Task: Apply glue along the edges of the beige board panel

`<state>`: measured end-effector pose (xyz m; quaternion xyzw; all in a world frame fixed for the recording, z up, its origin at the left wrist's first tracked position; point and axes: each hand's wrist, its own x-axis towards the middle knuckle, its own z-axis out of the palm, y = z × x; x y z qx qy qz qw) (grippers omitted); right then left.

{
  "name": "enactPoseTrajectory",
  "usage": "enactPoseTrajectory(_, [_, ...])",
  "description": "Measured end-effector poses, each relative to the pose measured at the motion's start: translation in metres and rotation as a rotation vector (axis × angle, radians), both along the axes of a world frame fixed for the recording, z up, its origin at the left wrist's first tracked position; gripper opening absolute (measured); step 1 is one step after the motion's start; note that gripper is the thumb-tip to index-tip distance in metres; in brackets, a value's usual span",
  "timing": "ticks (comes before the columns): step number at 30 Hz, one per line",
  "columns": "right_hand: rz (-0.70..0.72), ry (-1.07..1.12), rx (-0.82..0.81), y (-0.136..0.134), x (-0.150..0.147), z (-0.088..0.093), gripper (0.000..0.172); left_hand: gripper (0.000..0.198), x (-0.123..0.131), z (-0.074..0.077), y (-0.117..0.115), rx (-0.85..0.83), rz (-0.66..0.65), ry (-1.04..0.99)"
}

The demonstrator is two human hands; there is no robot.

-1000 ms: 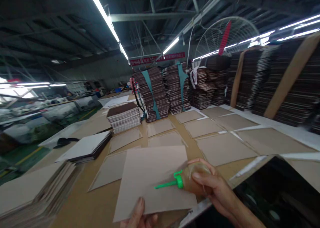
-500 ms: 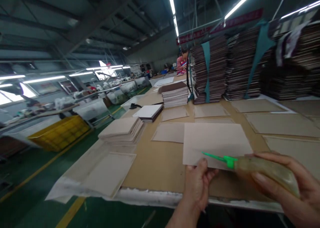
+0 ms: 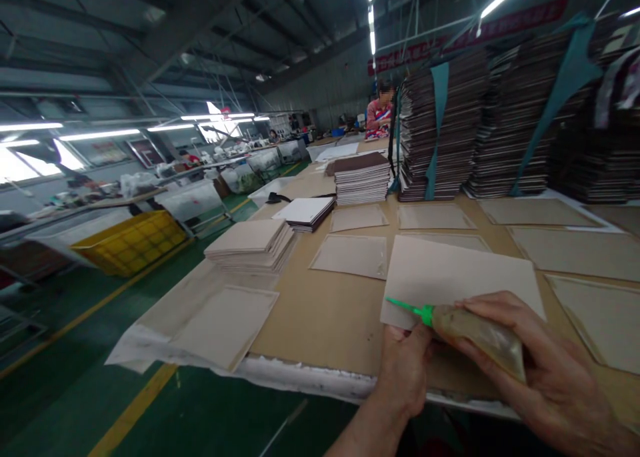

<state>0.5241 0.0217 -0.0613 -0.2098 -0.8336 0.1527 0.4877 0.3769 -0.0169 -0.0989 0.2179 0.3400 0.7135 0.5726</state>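
Note:
Between its thumb and fingers, my left hand (image 3: pixel 404 370) grips the near edge of a beige rectangular sheet (image 3: pixel 460 273), which is held above the brown-covered table (image 3: pixel 325 317). My right hand (image 3: pixel 545 363) is wrapped round a soft, brownish glue bottle (image 3: pixel 480 337) with a long green nozzle. The nozzle tip points left and lies over the sheet's left part, near its lower left corner; I cannot tell whether it touches. Several similar beige panels, one of them a panel (image 3: pixel 353 255) just left of the sheet, lie flat with shiny strips along their edges.
Left on the table is a stack of beige panels (image 3: pixel 250 243), with a single panel (image 3: pixel 225 327) nearer. Behind are white-topped boards (image 3: pixel 303 211) and a dark-topped stack (image 3: pixel 363 180). Tall dark stacks (image 3: pixel 460 130) rise at the back right. A yellow bin (image 3: pixel 130 243) and a person (image 3: pixel 380 117) are farther off.
My right hand has brought the bottle left across the sheet, its nozzle now nearer the sheet's left edge. My left hand still holds the sheet, which is tilted more. The view has shifted slightly.

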Motion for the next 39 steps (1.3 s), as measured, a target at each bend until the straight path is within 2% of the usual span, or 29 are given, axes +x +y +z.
enactPoseTrajectory(3, [0.094, -0.084, -0.02, -0.002, 0.007, 0.001, 0.025, 0.039, 0.002, 0.002, 0.002, 0.044, 0.001, 0.01])
enactPoseTrajectory(5, [0.068, -0.077, -0.008, -0.002, 0.01, 0.001, 0.031, 0.036, 0.003, 0.002, 0.002, 0.055, 0.0, 0.028])
enactPoseTrajectory(8, [-0.003, -0.026, 0.048, -0.001, 0.012, 0.003, 0.03, 0.035, 0.003, 0.001, 0.001, 0.038, -0.003, 0.042])
enactPoseTrajectory(12, [0.058, -0.065, 0.064, -0.003, 0.013, 0.005, 0.031, 0.03, 0.003, 0.003, 0.0, 0.06, -0.018, 0.051])
enactPoseTrajectory(15, [0.02, -0.049, 0.061, -0.003, 0.016, 0.004, 0.031, 0.03, 0.003, 0.004, 0.0, 0.056, -0.02, 0.077])
enactPoseTrajectory(18, [0.048, -0.078, 0.047, -0.002, 0.018, 0.003, 0.031, 0.033, 0.003, 0.002, 0.001, 0.044, -0.002, 0.104])
enactPoseTrajectory(24, [0.03, -0.031, 0.07, -0.003, 0.017, 0.011, 0.029, 0.029, 0.002, -0.001, -0.001, -0.025, 0.031, 0.198])
enactPoseTrajectory(27, [0.053, -0.078, 0.036, -0.003, 0.021, 0.006, 0.031, 0.032, 0.002, 0.0, -0.002, -0.014, 0.028, 0.166])
enactPoseTrajectory(30, [0.008, -0.094, 0.037, -0.003, 0.027, -0.001, 0.035, 0.032, 0.003, 0.0, -0.002, -0.024, 0.032, 0.148])
enactPoseTrajectory(35, [0.086, -0.117, 0.0, -0.004, 0.027, -0.001, 0.033, 0.025, 0.004, -0.003, -0.003, 0.04, -0.035, 0.12])
enactPoseTrajectory(39, [0.043, -0.083, 0.006, -0.004, 0.027, -0.003, 0.034, 0.025, 0.004, 0.001, -0.003, 0.034, -0.114, 0.121])
